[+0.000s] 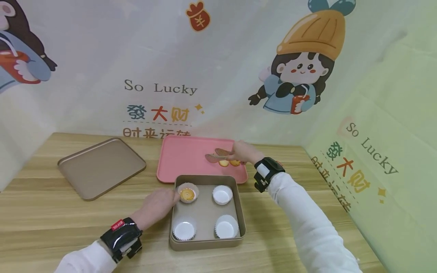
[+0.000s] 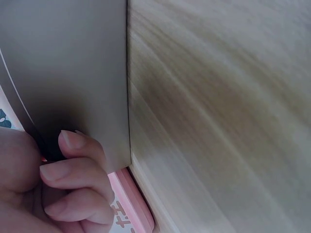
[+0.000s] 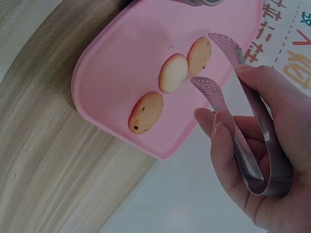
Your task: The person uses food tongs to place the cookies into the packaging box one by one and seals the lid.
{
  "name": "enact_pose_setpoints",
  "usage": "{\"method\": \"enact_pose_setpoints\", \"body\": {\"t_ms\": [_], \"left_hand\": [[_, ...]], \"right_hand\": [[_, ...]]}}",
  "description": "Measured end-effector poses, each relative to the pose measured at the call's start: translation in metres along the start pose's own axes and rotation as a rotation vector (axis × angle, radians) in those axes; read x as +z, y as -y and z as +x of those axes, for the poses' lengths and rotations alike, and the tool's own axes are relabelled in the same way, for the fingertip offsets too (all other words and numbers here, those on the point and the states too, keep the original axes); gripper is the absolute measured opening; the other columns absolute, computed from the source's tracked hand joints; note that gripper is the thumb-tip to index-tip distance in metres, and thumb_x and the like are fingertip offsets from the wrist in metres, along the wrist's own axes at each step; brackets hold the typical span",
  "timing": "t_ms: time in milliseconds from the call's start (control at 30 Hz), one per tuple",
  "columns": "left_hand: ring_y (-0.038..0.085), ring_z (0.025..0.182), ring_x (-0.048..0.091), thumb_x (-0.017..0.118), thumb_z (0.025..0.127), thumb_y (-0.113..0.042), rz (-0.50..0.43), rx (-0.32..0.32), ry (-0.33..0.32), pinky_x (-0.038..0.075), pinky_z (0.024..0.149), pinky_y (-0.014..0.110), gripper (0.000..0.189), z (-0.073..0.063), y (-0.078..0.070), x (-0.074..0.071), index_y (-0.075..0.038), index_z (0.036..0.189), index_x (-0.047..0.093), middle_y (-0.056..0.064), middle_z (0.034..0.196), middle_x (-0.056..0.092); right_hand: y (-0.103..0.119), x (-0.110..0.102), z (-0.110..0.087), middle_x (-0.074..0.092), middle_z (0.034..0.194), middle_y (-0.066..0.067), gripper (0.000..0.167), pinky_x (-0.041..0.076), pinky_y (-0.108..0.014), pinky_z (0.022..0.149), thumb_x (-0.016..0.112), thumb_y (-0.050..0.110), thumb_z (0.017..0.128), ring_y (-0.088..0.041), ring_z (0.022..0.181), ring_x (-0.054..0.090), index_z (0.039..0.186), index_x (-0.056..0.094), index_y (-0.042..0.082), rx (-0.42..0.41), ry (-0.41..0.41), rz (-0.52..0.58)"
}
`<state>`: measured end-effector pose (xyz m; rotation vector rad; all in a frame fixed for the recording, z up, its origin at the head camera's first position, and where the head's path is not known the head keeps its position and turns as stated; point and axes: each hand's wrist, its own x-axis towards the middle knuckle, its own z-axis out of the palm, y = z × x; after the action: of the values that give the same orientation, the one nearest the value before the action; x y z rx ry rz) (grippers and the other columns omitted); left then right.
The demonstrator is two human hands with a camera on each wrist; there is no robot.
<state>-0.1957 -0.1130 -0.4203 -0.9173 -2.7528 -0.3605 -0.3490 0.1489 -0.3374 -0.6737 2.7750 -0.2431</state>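
My left hand (image 1: 158, 206) grips the left wall of a square brown baking pan (image 1: 206, 244), thumb at the rim and fingers curled against the outer side. Inside the pan stand white paper baking cups, one in each corner. The far left cup holds a round yellow cookie (image 1: 187, 194); the far right cup (image 1: 222, 195) and the two near ones look bare inside. My right hand (image 3: 286, 126) holds metal tongs (image 3: 267, 136), their perforated tips apart with nothing between them. They hover over a pink tray (image 3: 116, 63), close to three cookies (image 3: 173, 73) lying in a row.
A flat brown tray (image 1: 102, 168) lies at an angle on the left of the wooden table (image 1: 136, 254). Behind the table hangs a printed cloth (image 1: 222, 76), and another printed cloth side (image 1: 385, 182) borders the right edge. The pan stands just in front of the pink tray.
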Motion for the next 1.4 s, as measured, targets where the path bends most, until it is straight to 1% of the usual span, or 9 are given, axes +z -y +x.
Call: {"method": "enact_pose_setpoints", "body": {"t_ms": [133,300,433,567,667,800,1033,1233,1400], "left_hand": [[0.014,0.051,0.032,0.052,0.08,0.005,-0.007,-0.01,0.008,0.031,0.042,0.025,0.028,0.0008,0.0002,0.0,-0.012,0.065,0.036,-0.002,0.057,0.03],[0.014,0.051,0.033,0.052,0.081,0.004,-0.013,-0.02,0.026,0.032,0.042,0.025,0.028,0.0012,-0.0006,-0.0011,-0.012,0.065,0.036,-0.001,0.057,0.031],[0.014,0.051,0.033,0.051,0.081,0.004,-0.015,-0.025,0.028,0.032,0.042,0.026,0.027,0.001,-0.0012,-0.0022,-0.012,0.065,0.035,-0.001,0.057,0.03],[0.015,0.05,0.033,0.049,0.084,0.001,-0.058,-0.077,0.042,0.031,0.041,0.026,0.027,0.0014,-0.0018,-0.0021,-0.013,0.065,0.035,0.0,0.056,0.03],[0.015,0.05,0.033,0.048,0.084,0.0,-0.067,-0.098,0.051,0.03,0.041,0.026,0.027,0.0015,-0.0019,-0.0018,-0.013,0.065,0.035,0.0,0.056,0.031],[0.015,0.05,0.033,0.049,0.083,0.002,-0.036,-0.065,0.045,0.031,0.041,0.026,0.027,0.0008,-0.0017,-0.0014,-0.013,0.066,0.035,0.0,0.057,0.031],[0.014,0.05,0.033,0.047,0.086,-0.001,-0.072,-0.087,0.041,0.031,0.041,0.026,0.026,0.0012,-0.0017,-0.0012,-0.013,0.066,0.035,0.0,0.057,0.031],[0.014,0.05,0.033,0.049,0.086,0.0,-0.035,-0.052,0.027,0.032,0.041,0.026,0.026,0.0006,-0.0019,-0.0012,-0.012,0.067,0.036,0.0,0.058,0.031],[0.014,0.05,0.033,0.045,0.089,-0.003,-0.1,-0.107,0.027,0.031,0.04,0.026,0.026,0.0013,-0.0025,-0.0014,-0.012,0.066,0.035,0.0,0.057,0.031]], "right_hand": [[-0.0004,0.0013,0.0032,0.029,0.045,0.005,0.04,0.04,-0.02,0.042,0.062,0.026,0.086,-0.012,0.039,0.047,0.053,0.045,0.01,0.016,0.008,-0.001],[-0.0001,0.0021,0.0047,0.029,0.045,0.004,0.042,0.041,-0.02,0.042,0.062,0.024,0.085,-0.027,0.052,0.058,0.052,0.04,0.012,0.016,0.008,-0.009],[0.001,0.0022,0.0056,0.031,0.046,0.004,0.04,0.041,-0.02,0.041,0.062,0.023,0.086,-0.031,0.061,0.061,0.054,0.042,0.012,0.035,0.012,-0.014],[0.002,0.0028,0.0058,0.034,0.047,0.003,0.033,0.042,-0.02,0.042,0.062,0.023,0.086,-0.031,0.064,0.062,0.06,0.052,0.004,0.053,0.017,-0.017],[0.002,0.0031,0.0058,0.035,0.048,0.003,0.03,0.042,-0.02,0.043,0.062,0.022,0.086,-0.03,0.065,0.062,0.072,0.061,-0.004,0.061,0.022,-0.021],[0.0015,0.0036,0.0065,0.035,0.049,0.003,0.029,0.042,-0.02,0.043,0.062,0.022,0.086,-0.03,0.066,0.061,0.081,0.065,-0.007,0.067,0.027,-0.03],[0.0011,0.0042,0.0081,0.034,0.049,0.003,0.028,0.041,-0.02,0.043,0.062,0.022,0.086,-0.031,0.066,0.061,0.082,0.066,-0.005,0.056,0.017,-0.024],[-0.0005,0.0063,0.0084,0.036,0.048,0.003,0.029,0.038,-0.019,0.042,0.061,0.023,0.086,-0.028,0.059,0.06,0.079,0.066,-0.005,0.036,0.002,-0.023],[-0.0002,0.0062,0.0073,0.041,0.05,0.002,0.027,0.039,-0.019,0.041,0.063,0.023,0.085,-0.025,0.057,0.059,0.081,0.066,-0.004,0.031,0.009,-0.013]]}}
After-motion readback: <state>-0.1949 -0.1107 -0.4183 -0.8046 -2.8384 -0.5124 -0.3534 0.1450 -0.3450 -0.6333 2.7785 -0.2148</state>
